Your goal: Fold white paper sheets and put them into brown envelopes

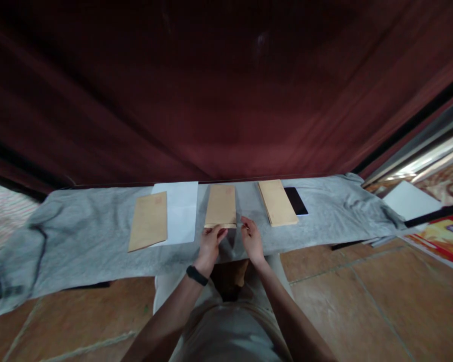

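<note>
A brown paper envelope lies in front of me with its near edge at my fingers. My left hand, with a dark band on the wrist, is closed on that near edge, thumb and fingers pinching it. Just right of the envelope, my right hand is raised with its fingers curled loosely and apart, and I see nothing in it. To the left, another brown envelope rests partly over white paper. On the right sits a stack of brown envelopes, partly covering a dark phone.
A grey cloth covers the narrow bench or table. Behind it rises a dark red curtain-like surface. A white flat object and a red and yellow printed box are at the far right. Tiled floor shows below.
</note>
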Demonstrator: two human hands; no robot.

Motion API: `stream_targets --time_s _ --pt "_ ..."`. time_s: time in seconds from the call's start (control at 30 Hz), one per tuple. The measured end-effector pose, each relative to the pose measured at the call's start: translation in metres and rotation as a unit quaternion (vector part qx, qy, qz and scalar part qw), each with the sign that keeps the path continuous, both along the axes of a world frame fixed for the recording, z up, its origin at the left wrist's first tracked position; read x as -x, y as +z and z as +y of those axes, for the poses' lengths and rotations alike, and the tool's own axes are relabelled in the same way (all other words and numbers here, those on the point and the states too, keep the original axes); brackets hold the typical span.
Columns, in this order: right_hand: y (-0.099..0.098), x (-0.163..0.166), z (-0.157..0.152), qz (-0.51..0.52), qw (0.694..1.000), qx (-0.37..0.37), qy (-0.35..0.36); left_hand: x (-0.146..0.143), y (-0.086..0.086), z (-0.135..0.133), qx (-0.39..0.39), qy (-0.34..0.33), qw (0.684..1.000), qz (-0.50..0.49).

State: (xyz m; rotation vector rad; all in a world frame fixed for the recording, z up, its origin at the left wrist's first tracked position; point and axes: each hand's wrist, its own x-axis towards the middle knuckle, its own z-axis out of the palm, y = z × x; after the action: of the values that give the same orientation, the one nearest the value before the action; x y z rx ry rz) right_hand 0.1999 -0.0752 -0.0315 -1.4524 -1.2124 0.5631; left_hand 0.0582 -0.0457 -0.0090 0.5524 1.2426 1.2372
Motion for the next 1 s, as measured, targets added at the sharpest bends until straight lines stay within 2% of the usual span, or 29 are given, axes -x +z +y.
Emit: stream_targets --time_s 0.1,0.23,0.33,0.47,0.57,0.67,0.7,0.8,0.9,0.93,1.0 --pt "0.003 -0.001 -0.010 -0.126 0.991 -0.011 0.041 -0.013 -0.009 -0.012 0.030 -0.019 0.999 -0.022" --pt "0.001 -0.005 -0.020 -0.238 0.960 -0.034 0.147 -0.019 -0.009 -0.017 0.067 -0.052 0.995 -0.053" --pt "-0.005 -0.008 -0.023 -0.301 0.933 -0.043 0.191 -0.010 -0.007 -0.019 0.079 -0.094 0.991 -0.058" --pt "-0.009 -0.008 -0.025 -0.355 0.914 -0.023 0.195 0.010 -0.007 -0.029 0.105 -0.201 0.973 -0.036" --pt "-0.010 -0.006 -0.026 -0.371 0.910 -0.015 0.182 0.016 -0.007 -0.034 0.012 -0.222 0.973 0.061" --pt "-0.011 -0.003 -0.026 -0.378 0.910 -0.016 0.168 0.014 -0.005 -0.021 -0.087 -0.211 0.959 0.168" --pt "-0.011 -0.003 -0.026 -0.381 0.909 -0.019 0.167 0.013 -0.004 -0.011 -0.147 -0.212 0.936 0.241" --pt "-0.014 -0.003 -0.027 -0.390 0.905 -0.029 0.168 0.011 -0.003 0.034 -0.313 -0.257 0.798 0.448" --pt "-0.017 -0.002 -0.027 -0.393 0.904 -0.035 0.161 0.009 -0.007 0.085 -0.360 -0.304 0.664 0.581" --pt "-0.017 -0.002 -0.027 -0.393 0.905 -0.037 0.158 0.008 -0.009 0.102 -0.363 -0.318 0.629 0.609" --pt "-0.017 -0.001 -0.027 -0.393 0.906 -0.041 0.154 0.006 -0.012 0.130 -0.361 -0.339 0.584 0.643"
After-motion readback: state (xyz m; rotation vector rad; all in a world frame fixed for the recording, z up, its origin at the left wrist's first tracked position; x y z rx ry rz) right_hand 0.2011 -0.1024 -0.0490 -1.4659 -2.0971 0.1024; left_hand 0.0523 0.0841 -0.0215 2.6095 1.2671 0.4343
